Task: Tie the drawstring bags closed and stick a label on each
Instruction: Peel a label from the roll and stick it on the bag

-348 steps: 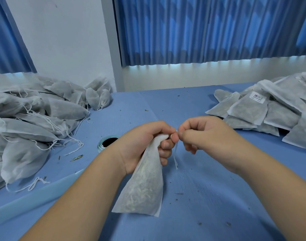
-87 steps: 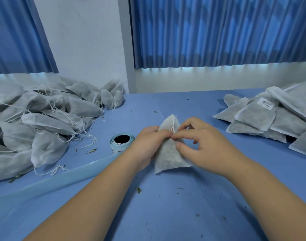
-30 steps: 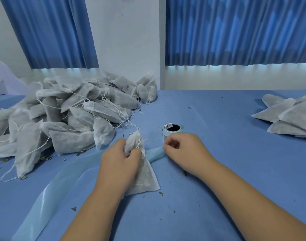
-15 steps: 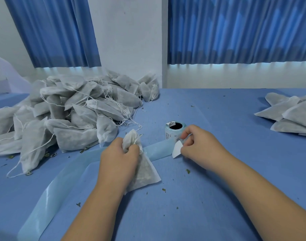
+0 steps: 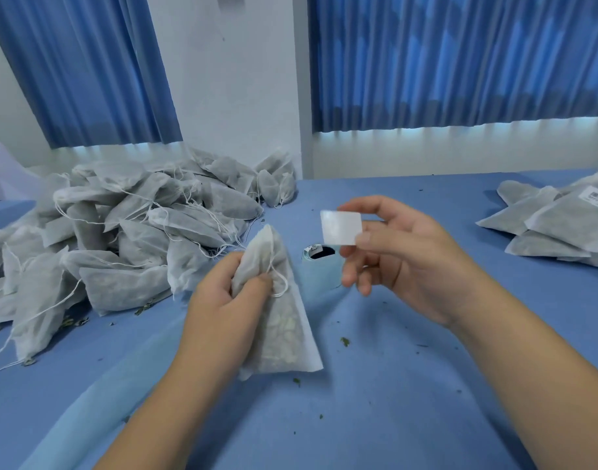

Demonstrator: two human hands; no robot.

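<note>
Here, grips a white cloth bag point(image 5: 280, 334) in the left hand point(image 5: 229, 300), fingers and thumb curled round the gathered neck, the wide bottom edge hanging down to the blue table point(image 5: 409, 418). Shows the neck drawn shut, with a loop of white drawstring point(image 5: 280, 283) lying just beside the fingertips. Lets pale, leafy filling show through the thin cloth.

Pinches a small white label point(image 5: 341, 228) in the right hand point(image 5: 402, 262), thumb and forefinger closed on its right edge, the other fingers loosely spread below. Holds it up in the air, above and to the right of the bag, apart from it, plain side toward the camera.

Behind, between the two hands: a roll of labels point(image 5: 319, 253), upright on the table, partly hidden by the right fingers. From the roll toward the near left corner: a pale blue backing strip point(image 5: 87, 412), flat on the table and passing under the bag.

At far left: a big heap of bags point(image 5: 138, 232) with loose strings trailing. At far right: a smaller stack of flat bags point(image 5: 558, 228), one with a printed label on top. Here and there on the table: green leaf crumbs point(image 5: 344, 341). Along the back: blue curtains point(image 5: 460, 62).
</note>
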